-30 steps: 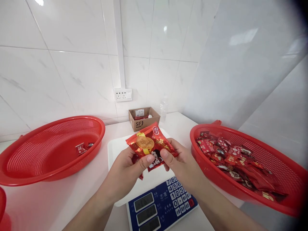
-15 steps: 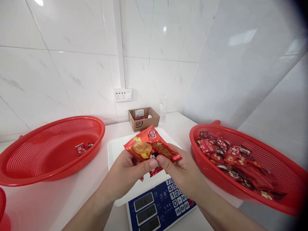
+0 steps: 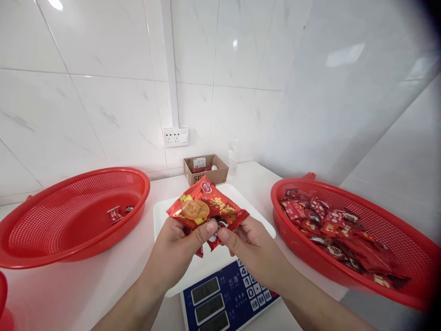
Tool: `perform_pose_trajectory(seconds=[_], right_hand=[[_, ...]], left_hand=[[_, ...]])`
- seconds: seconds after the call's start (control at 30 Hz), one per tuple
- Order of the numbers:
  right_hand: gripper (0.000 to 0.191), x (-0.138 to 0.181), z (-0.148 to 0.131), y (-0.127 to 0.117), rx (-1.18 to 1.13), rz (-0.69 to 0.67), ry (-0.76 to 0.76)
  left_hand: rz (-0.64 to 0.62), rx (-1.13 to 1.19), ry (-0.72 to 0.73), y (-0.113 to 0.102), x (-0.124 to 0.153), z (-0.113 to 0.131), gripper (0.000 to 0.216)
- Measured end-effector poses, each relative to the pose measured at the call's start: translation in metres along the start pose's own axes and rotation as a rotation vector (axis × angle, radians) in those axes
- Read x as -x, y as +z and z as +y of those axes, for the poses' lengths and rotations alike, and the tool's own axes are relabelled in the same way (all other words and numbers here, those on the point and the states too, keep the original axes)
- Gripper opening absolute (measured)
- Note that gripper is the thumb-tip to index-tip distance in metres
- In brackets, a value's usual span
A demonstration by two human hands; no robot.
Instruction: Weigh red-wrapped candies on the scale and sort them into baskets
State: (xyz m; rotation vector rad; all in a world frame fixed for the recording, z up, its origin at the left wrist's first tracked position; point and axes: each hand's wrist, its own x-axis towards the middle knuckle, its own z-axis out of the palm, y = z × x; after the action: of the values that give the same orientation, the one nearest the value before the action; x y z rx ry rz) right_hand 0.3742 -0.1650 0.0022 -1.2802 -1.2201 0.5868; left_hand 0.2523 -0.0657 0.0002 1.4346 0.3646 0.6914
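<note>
A shiny red snack packet (image 3: 220,202), printed with a round biscuit and gold lettering, is held up in both hands over the scale. My left hand (image 3: 182,250) grips its left side, thumb on the front. On the right side my right hand (image 3: 253,243) pinches it, thumb near the lower middle. Fingers behind the packet are hidden; another red wrapper edge shows below it, and I cannot tell if it is a second packet. Under the hands lies the white pan (image 3: 163,216) of a scale with a blue keypad panel (image 3: 237,294).
At right a red basket (image 3: 289,230) holds many red packets (image 3: 337,225). The left red basket (image 3: 86,184) contains a few small packets (image 3: 115,214). Behind the scale stand a cardboard box (image 3: 220,174) and a clear plastic bottle (image 3: 233,158). Another red rim (image 3: 2,294) shows at lower left.
The packet has moved a little to the left and tilted in my hands. My right hand has shifted left along with it. Baskets and scale stay in place.
</note>
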Motion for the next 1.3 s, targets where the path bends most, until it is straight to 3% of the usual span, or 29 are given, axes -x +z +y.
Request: perform_pose_trajectory(seconds=[0.1,0.2,0.33,0.47,0.77,0.93,1.13,1.3], right_hand=[[0.026,0.0,-0.004,-0.001,-0.012,0.035,-0.015],[0.028,0.001,-0.005,-0.004,-0.061,0.068,0.016],[0.036,0.001,-0.004,-0.007,-0.089,0.097,0.087],[0.038,-0.001,-0.001,-0.004,-0.042,0.028,0.025],[0.031,-0.004,0.003,0.001,-0.013,0.021,-0.005],[0.026,-0.002,0.002,-0.002,-0.013,-0.017,0.071],[0.044,0.0,0.003,-0.002,-0.039,-0.092,0.158],[0.051,0.0,-0.001,-0.003,0.04,0.008,0.095]], left_hand=[[0.023,-0.015,0.004,0.001,0.0,0.0,0.036],[0.165,0.05,0.029,-0.002,-0.002,0.001,0.044],[0.24,0.127,0.073,-0.007,-0.005,0.0,0.033],[0.262,0.133,0.081,-0.006,-0.004,-0.003,0.028],[0.22,0.122,0.049,0.001,-0.002,-0.005,0.031],[0.074,0.165,-0.012,-0.002,-0.003,-0.004,0.035],[0.046,0.242,-0.019,0.003,-0.002,0.001,0.031],[0.052,0.225,0.049,0.006,-0.001,0.0,0.027]])
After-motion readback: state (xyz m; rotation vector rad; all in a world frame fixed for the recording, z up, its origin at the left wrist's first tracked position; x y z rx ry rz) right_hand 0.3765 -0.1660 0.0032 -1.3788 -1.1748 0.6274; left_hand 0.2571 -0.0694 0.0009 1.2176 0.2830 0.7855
